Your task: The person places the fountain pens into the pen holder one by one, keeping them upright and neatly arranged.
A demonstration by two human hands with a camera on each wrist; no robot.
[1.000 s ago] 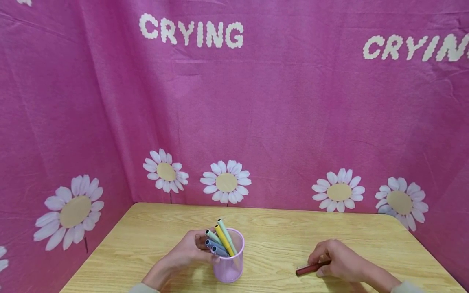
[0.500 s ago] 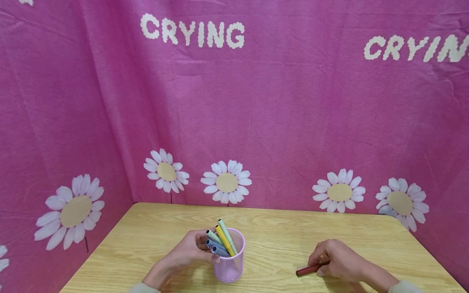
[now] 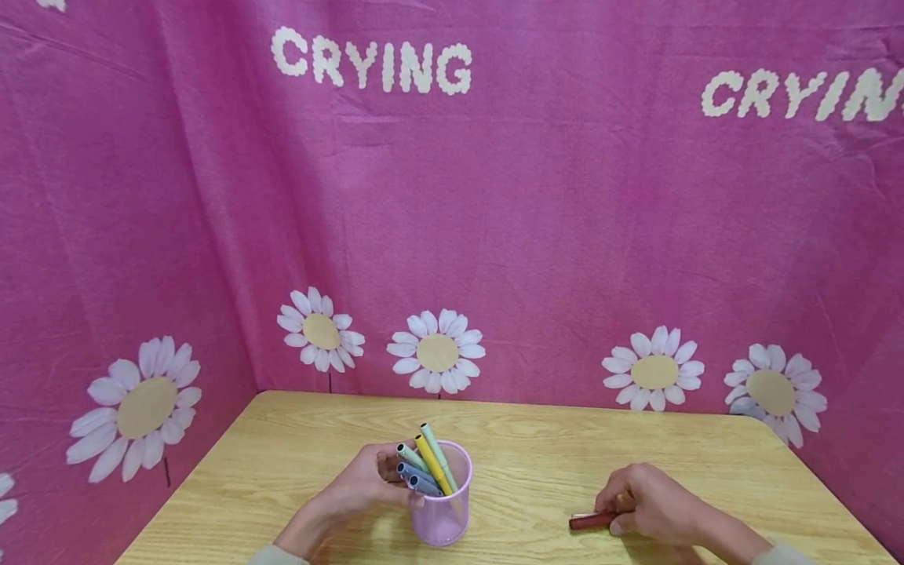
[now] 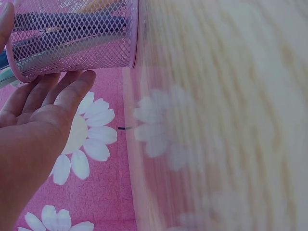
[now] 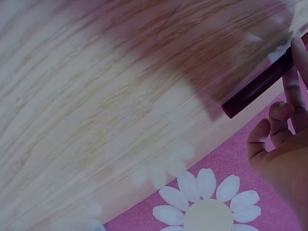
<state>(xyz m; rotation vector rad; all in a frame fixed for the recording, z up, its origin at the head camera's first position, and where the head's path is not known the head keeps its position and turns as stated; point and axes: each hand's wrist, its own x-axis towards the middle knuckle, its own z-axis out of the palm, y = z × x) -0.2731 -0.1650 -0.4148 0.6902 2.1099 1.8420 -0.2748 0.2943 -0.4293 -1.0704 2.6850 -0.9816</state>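
A pink mesh pen cup (image 3: 441,519) stands upright on the wooden table, holding several markers: a yellow marker (image 3: 432,463), pale green ones and blue-grey ones, leaning left. My left hand (image 3: 363,480) grips the cup from its left side, thumb in front near the rim and fingers behind. In the left wrist view the fingers (image 4: 72,94) lie along the cup's mesh wall (image 4: 77,43). To the right, my right hand (image 3: 653,502) pinches a dark red marker (image 3: 592,521) between thumb and fingers, low over the table. In the right wrist view one marker end (image 5: 257,91) sticks out past the fingers.
The wooden table (image 3: 523,447) has a glossy top that reflects the surroundings. Behind it and along the sides hangs a pink cloth (image 3: 537,235) printed with white daisies and lettering. Bare tabletop lies between the cup and my right hand.
In my right hand the red marker has turned slightly, so it now lies closer to level across the view. The left hand and the cup have stayed put.
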